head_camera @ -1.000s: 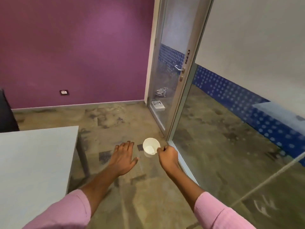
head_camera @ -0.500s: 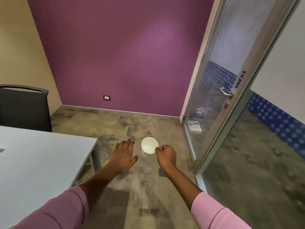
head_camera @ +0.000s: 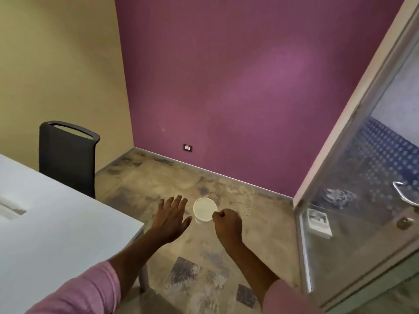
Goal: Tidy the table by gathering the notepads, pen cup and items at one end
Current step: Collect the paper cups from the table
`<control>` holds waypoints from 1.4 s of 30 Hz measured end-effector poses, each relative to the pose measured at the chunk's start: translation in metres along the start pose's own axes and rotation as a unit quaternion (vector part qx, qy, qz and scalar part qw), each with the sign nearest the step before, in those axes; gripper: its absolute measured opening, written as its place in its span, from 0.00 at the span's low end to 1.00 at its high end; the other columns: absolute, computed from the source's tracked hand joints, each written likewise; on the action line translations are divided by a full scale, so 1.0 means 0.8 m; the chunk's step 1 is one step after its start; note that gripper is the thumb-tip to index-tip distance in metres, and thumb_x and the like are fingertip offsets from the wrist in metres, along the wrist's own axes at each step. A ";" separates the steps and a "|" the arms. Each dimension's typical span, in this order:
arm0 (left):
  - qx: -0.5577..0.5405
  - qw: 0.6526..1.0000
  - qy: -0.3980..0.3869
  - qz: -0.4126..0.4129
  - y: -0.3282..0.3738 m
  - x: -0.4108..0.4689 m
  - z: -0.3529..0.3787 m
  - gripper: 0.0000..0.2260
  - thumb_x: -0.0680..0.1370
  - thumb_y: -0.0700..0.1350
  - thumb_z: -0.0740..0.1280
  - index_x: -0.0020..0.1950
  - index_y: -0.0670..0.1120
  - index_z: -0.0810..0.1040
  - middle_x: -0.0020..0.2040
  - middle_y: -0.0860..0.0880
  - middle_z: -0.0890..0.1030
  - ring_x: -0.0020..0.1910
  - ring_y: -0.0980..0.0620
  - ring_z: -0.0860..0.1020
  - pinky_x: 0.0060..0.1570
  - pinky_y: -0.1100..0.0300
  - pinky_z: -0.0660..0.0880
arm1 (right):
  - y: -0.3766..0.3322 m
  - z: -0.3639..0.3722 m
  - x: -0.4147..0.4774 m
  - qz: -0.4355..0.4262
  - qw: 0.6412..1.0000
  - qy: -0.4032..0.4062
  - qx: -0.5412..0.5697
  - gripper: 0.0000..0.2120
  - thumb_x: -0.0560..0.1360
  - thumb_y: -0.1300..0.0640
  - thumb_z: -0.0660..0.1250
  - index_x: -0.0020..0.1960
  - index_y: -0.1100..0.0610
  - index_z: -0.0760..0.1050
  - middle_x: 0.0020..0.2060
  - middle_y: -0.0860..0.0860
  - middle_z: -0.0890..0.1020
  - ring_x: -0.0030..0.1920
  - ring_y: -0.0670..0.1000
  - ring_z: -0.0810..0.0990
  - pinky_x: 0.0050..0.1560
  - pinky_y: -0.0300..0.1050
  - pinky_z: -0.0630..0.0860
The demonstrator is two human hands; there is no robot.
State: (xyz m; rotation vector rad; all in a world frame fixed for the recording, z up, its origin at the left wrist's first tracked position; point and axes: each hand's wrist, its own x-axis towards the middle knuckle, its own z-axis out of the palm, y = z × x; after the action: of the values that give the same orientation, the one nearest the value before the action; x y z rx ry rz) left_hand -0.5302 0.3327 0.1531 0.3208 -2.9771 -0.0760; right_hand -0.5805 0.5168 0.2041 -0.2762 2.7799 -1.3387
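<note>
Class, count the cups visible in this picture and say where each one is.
1. The white cup is pinched at its rim by the right hand, over the floor, beside the open left hand and off the table. Others may lie outside the frame.

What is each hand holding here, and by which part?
The right hand pinches the white cup by its rim; the left hand, fingers spread, holds nothing.

Table (head_camera: 56,234) at left, chair (head_camera: 68,159) behind it, cup (head_camera: 204,209) between left hand (head_camera: 171,219) and right hand (head_camera: 227,224), glass door (head_camera: 362,189) at right
</note>
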 end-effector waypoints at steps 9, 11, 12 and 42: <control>0.024 0.993 0.009 -0.115 -0.068 0.146 0.016 0.29 0.77 0.64 0.51 0.72 0.47 0.64 0.72 0.42 0.68 0.70 0.40 0.66 0.70 0.38 0.58 | -0.036 0.070 0.195 -0.004 0.995 -0.096 0.041 0.15 0.74 0.57 0.66 0.30 0.57 0.67 0.29 0.51 0.73 0.32 0.52 0.71 0.34 0.43 0.66; 0.024 0.990 0.019 -0.138 -0.082 0.186 0.021 0.29 0.77 0.64 0.50 0.70 0.47 0.66 0.71 0.42 0.70 0.68 0.40 0.68 0.69 0.38 0.61 | -0.046 0.087 0.246 -0.027 0.992 -0.115 0.041 0.16 0.73 0.57 0.66 0.29 0.56 0.66 0.27 0.50 0.71 0.30 0.51 0.70 0.32 0.42 0.65; 0.027 0.987 0.027 -0.156 -0.089 0.207 0.024 0.29 0.77 0.64 0.49 0.70 0.47 0.67 0.70 0.42 0.71 0.68 0.40 0.69 0.69 0.38 0.61 | -0.052 0.095 0.272 -0.040 0.991 -0.124 0.039 0.17 0.73 0.57 0.65 0.28 0.55 0.65 0.26 0.49 0.69 0.29 0.49 0.68 0.30 0.41 0.63; 0.099 0.804 0.078 -0.582 -0.526 0.499 -0.021 0.32 0.77 0.65 0.45 0.74 0.48 0.61 0.75 0.43 0.64 0.73 0.40 0.62 0.71 0.40 0.58 | -0.430 0.516 0.701 -0.315 0.868 -0.383 0.033 0.19 0.73 0.54 0.65 0.26 0.55 0.63 0.23 0.47 0.66 0.27 0.50 0.64 0.28 0.43 0.60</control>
State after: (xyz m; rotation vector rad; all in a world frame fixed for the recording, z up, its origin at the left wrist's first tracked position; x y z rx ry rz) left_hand -0.8258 -0.1644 0.1978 1.9732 -2.1485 0.1281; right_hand -1.0354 -0.1125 0.2348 -1.4449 2.0039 -1.0378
